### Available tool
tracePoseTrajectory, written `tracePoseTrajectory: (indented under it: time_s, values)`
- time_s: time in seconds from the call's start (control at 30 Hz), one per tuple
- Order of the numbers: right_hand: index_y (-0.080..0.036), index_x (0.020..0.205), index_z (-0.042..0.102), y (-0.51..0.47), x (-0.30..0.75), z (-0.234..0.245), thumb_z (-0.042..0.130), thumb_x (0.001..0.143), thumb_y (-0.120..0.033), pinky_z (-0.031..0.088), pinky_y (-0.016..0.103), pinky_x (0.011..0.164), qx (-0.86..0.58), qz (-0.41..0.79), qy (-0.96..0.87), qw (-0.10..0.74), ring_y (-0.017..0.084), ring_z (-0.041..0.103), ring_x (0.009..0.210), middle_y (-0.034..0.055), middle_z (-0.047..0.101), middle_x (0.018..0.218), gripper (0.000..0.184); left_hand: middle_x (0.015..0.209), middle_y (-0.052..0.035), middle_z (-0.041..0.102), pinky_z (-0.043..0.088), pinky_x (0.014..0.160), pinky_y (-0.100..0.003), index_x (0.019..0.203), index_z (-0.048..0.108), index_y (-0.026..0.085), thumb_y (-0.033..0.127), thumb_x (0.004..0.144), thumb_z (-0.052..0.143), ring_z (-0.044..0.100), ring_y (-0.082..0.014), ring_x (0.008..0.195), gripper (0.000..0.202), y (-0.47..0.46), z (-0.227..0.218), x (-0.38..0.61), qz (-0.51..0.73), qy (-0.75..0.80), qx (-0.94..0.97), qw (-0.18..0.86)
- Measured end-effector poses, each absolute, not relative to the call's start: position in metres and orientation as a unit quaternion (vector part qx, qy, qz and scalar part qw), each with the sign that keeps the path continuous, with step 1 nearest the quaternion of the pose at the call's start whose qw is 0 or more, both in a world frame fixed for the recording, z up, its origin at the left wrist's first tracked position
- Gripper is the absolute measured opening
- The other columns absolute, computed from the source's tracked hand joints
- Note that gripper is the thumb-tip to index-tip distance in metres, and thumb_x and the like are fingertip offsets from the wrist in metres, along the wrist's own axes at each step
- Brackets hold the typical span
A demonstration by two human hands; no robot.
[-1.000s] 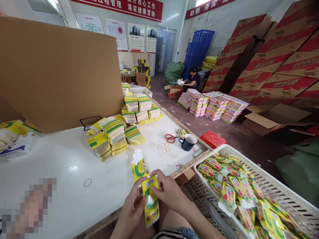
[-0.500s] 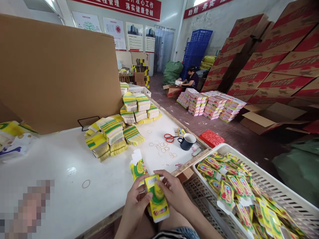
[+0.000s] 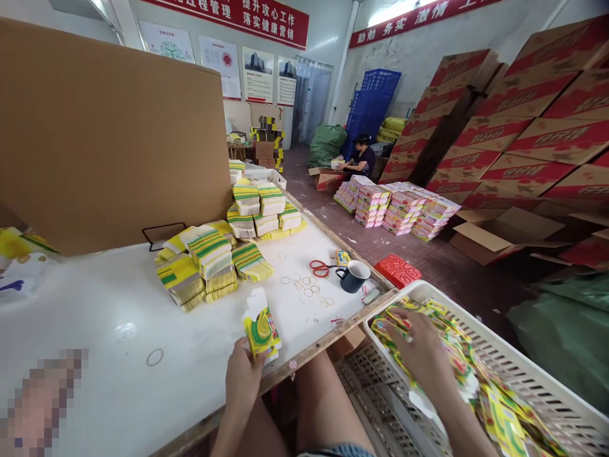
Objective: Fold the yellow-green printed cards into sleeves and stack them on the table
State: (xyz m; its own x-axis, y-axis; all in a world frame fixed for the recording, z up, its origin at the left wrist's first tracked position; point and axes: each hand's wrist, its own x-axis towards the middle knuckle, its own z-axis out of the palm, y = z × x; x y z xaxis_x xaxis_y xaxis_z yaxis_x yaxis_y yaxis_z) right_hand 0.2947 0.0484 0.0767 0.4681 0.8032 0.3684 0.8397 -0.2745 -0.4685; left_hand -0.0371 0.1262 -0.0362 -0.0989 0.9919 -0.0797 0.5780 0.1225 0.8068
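Pale walls (image 3: 410, 60), red banners (image 3: 269, 19) lettered in white. Strip light (image 3: 396, 11) above. Reddish-brown floor (image 3: 368, 242). Hanging curtain (image 3: 311, 95), far end. White-topped counter (image 3: 95, 311), wooden edging (image 3: 324, 344). Cartons (image 3: 518, 139) stacked right.

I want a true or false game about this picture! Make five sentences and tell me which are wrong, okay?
1. The left hand touches a yellow-green carton. True.
2. The dark mug lies on its side. False: it stands upright.
3. The right hand is over the white plastic basket. True.
4. The scissors have blue handles. False: their handles are red.
5. Blue plastic crates are stacked at the back of the room. True.
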Motion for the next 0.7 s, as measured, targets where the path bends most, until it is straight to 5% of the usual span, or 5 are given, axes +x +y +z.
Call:
tracePoseTrajectory:
  time_s: [0.1, 0.2, 0.43, 0.6, 0.7]
  values:
    - [-0.017, 0.100, 0.061, 0.074, 0.232, 0.048, 0.047, 0.082, -0.039, 0.046, 0.038, 0.075, -0.751, 0.148, -0.548, 0.337, 0.024, 0.060, 0.080, 0.0100, 0.066, 0.094, 0.031, 0.065, -0.0015, 0.059, 0.047, 0.062, -0.038, 0.107, 0.055, 0.013, 0.040, 0.073, 0.054, 0.061, -0.0276, 0.064, 0.043, 0.125, -0.042, -0.039, 0.306, 0.672, 0.590, 0.327]
    - [-0.020, 0.093, 0.066, 0.106, 0.163, 0.014, 0.054, 0.079, -0.031, 0.047, 0.030, 0.069, -0.709, 0.218, -0.584, 0.330, 0.019, 0.061, 0.069, 0.0048, 0.068, 0.087, 0.021, 0.084, -0.0076, 0.062, 0.044, 0.081, -0.040, 0.106, 0.058, 0.016, 0.037, 0.071, 0.058, 0.060, -0.0302, 0.088, 0.041, 0.121, -0.041, -0.038, 0.333, 0.650, 0.609, 0.310]
    - [-0.019, 0.091, 0.061, 0.139, 0.097, -0.027, 0.060, 0.065, -0.009, 0.042, 0.040, 0.087, -0.684, 0.278, -0.562, 0.372, 0.027, 0.057, 0.097, 0.0093, 0.065, 0.097, 0.027, 0.088, -0.0103, 0.061, 0.040, 0.088, -0.046, 0.096, 0.070, 0.019, 0.036, 0.066, 0.068, 0.054, -0.0340, 0.093, 0.034, 0.115, -0.039, -0.037, 0.403, 0.612, 0.590, 0.340]
    - [-0.020, 0.084, 0.057, 0.131, 0.102, -0.011, 0.051, 0.080, -0.020, 0.046, 0.035, 0.076, -0.635, 0.355, -0.521, 0.446, 0.021, 0.059, 0.080, 0.0053, 0.064, 0.082, 0.008, 0.107, -0.0129, 0.061, 0.037, 0.095, -0.049, 0.102, 0.062, 0.018, 0.040, 0.069, 0.068, 0.050, -0.0345, 0.107, 0.041, 0.113, -0.027, -0.040, 0.478, 0.589, 0.500, 0.417]
    - [-0.019, 0.084, 0.057, 0.123, 0.104, 0.005, 0.057, 0.079, -0.032, 0.048, 0.030, 0.066, -0.587, 0.427, -0.485, 0.487, 0.018, 0.060, 0.068, 0.0025, 0.064, 0.073, 0.013, 0.105, -0.0121, 0.067, 0.045, 0.089, -0.044, 0.102, 0.061, 0.017, 0.046, 0.077, 0.060, 0.059, -0.0306, 0.101, 0.038, 0.114, -0.010, -0.043, 0.491, 0.530, 0.447, 0.528]
